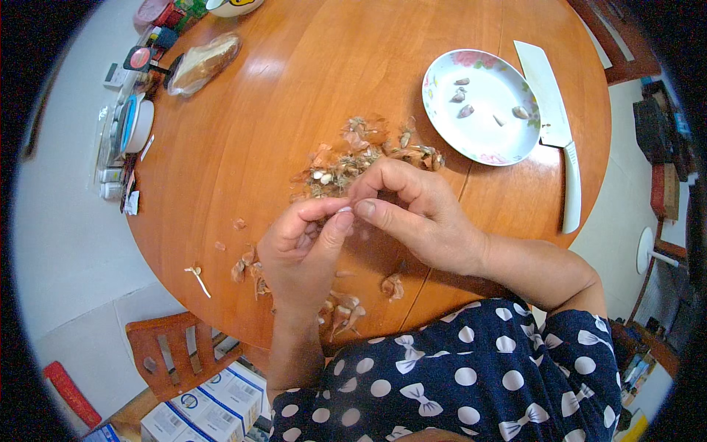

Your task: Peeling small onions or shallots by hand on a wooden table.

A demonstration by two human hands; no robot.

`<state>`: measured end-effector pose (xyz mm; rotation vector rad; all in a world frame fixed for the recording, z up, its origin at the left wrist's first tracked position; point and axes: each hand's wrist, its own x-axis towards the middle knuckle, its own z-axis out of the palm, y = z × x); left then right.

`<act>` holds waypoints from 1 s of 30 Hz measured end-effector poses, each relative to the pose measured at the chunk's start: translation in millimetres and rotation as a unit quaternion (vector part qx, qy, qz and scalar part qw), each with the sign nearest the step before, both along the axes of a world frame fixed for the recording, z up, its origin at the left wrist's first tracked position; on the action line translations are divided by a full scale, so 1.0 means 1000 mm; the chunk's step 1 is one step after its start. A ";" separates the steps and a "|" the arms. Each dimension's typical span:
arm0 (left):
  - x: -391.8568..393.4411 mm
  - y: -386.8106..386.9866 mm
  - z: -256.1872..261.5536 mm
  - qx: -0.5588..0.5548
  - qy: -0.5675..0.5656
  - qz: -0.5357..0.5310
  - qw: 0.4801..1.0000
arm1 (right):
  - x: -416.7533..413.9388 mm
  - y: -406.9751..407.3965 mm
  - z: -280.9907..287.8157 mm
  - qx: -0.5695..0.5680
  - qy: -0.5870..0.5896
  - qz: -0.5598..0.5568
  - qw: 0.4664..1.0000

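Note:
Between the thumb and index finger of my left hand (pixel 301 248) sits a small whitish garlic clove (pixel 344 210). The thumb and index finger of my right hand (pixel 425 215) pinch at its right end, and the fingertips of both hands meet there. Most of the clove is hidden by the fingers. Just beyond my hands lies a heap of dry garlic skins (pixel 359 157) with a few pale bits in it. Unpeeled garlic cloves (pixel 343 312) and loose skins lie near my left wrist. A white flowered plate (pixel 480 135) on the right holds several purplish cloves (pixel 466 111).
A white-handled cleaver (pixel 547 99) lies along the plate's right side on the round wooden table (pixel 309 72). Wrapped bread (pixel 205 63) is at the far left. A white container (pixel 141 127) stands by the left rim. Below left are a wooden chair (pixel 171 353) and white cartons (pixel 210 406).

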<state>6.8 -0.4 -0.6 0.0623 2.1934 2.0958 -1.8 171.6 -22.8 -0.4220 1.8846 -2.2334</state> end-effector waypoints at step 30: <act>-0.001 0.003 -0.002 -0.071 0.078 0.091 0.990 | -0.002 -0.002 0.001 0.190 0.162 -0.048 0.967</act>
